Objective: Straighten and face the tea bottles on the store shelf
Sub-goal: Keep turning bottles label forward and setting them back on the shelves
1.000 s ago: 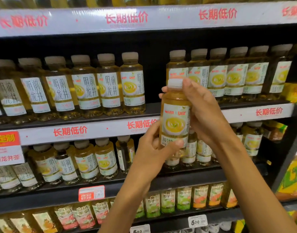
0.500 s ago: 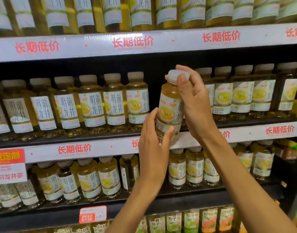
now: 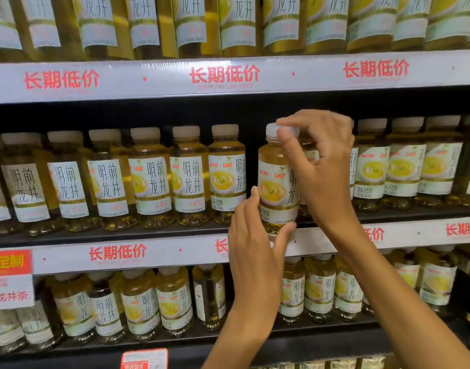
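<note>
Right hand [image 3: 321,166] pinches cap, left hand [image 3: 255,235] grips base of "Unif" tea bottle [image 3: 275,182].

Both forearms are bare, with no sleeves in view. The left hand [image 3: 251,251] and right hand [image 3: 321,166] wear no gloves, rings or watch; the fingernails are short.

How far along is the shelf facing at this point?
Done: little, since labels in the middle-shelf row left of the gap face varied ways. In hand: the left hand cradles the base of one tea bottle and the right hand pinches its cap, lining it up with the gap. Left: seating it, then turning the other labels.
</note>
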`<state>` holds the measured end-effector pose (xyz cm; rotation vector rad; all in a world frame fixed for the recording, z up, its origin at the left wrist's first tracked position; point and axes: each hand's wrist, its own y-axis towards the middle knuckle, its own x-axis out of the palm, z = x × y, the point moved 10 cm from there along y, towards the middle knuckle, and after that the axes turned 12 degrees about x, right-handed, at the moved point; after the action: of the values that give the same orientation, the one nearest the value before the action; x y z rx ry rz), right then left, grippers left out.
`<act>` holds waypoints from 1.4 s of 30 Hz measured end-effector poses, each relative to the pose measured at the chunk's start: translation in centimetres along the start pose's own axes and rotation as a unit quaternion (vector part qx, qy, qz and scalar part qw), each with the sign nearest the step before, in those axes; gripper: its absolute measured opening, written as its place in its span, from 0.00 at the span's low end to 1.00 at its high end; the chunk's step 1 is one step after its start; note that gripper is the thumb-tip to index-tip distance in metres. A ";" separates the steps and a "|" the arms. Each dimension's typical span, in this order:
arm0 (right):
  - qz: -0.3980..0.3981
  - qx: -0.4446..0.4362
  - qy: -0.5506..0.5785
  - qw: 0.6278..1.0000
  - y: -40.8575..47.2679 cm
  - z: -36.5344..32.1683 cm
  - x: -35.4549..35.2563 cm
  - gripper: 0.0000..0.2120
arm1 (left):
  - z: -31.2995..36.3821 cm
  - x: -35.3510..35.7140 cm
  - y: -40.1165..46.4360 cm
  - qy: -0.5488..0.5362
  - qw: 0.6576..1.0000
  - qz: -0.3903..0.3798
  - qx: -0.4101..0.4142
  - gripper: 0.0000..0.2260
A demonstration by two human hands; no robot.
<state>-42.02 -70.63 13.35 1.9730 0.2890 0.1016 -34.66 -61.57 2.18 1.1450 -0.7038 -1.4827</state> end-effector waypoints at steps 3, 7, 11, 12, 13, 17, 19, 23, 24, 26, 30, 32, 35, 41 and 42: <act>-0.014 -0.023 -0.067 0.997 0.5 0.0 0.3 0.11 | 0.4 0.1 0.2 0.043 0.999 -0.012 -0.002 0.33; -0.046 -0.013 -0.101 0.994 1.0 0.8 1.0 0.13 | 0.6 0.1 0.7 0.091 0.995 -0.026 -0.009 0.33; -0.036 -0.010 -0.111 0.993 1.2 1.0 1.2 0.13 | 0.9 0.0 1.3 0.124 0.992 -0.037 -0.009 0.32; -0.034 -0.011 -0.113 0.993 1.3 1.0 1.3 0.13 | 1.0 0.1 1.4 0.131 0.990 -0.040 -0.009 0.33; -0.032 -0.013 -0.116 0.993 1.3 1.0 1.4 0.13 | 1.1 0.0 1.6 0.139 0.989 -0.042 -0.008 0.33; -0.020 -0.031 -0.147 0.989 1.3 0.9 1.9 0.13 | 1.3 0.2 1.8 0.175 0.984 -0.044 0.017 0.31; -0.023 -0.025 -0.157 0.987 1.4 1.1 2.3 0.14 | 1.1 0.5 1.8 0.189 0.980 -0.057 0.020 0.30; -0.017 -0.018 -0.171 0.985 1.4 1.3 2.6 0.15 | 1.0 0.8 1.8 0.200 0.977 -0.077 0.021 0.29; -0.012 -0.022 -0.169 0.985 1.4 1.2 2.5 0.15 | 1.0 0.8 1.9 0.198 0.977 -0.077 0.021 0.29; -0.017 -0.027 -0.163 0.986 1.6 1.1 2.3 0.16 | 1.0 0.8 2.0 0.191 0.979 -0.070 0.021 0.28; -0.035 -0.020 -0.219 0.975 2.2 2.3 2.1 0.24 | 1.5 0.3 1.8 0.176 0.982 -0.045 0.044 0.26; -0.028 0.004 -0.248 0.968 2.3 3.2 1.8 0.24 | 1.8 0.1 1.6 0.160 0.985 -0.030 0.054 0.26; -0.018 0.022 -0.245 0.969 2.1 3.6 1.5 0.21 | 2.0 -0.1 1.4 0.109 0.993 -0.012 0.049 0.25; 0.015 -0.006 -0.152 0.988 1.5 1.8 -0.5 0.11 | 1.9 0.0 1.0 0.054 0.998 -0.021 0.039 0.25; 0.001 0.000 -0.114 0.993 1.2 1.9 -0.7 0.12 | 1.9 0.1 1.0 0.048 0.998 -0.025 0.039 0.25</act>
<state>-42.12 -72.94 13.69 1.9636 0.1373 -0.1220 -36.02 -62.17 3.73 1.2936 -0.6758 -1.4426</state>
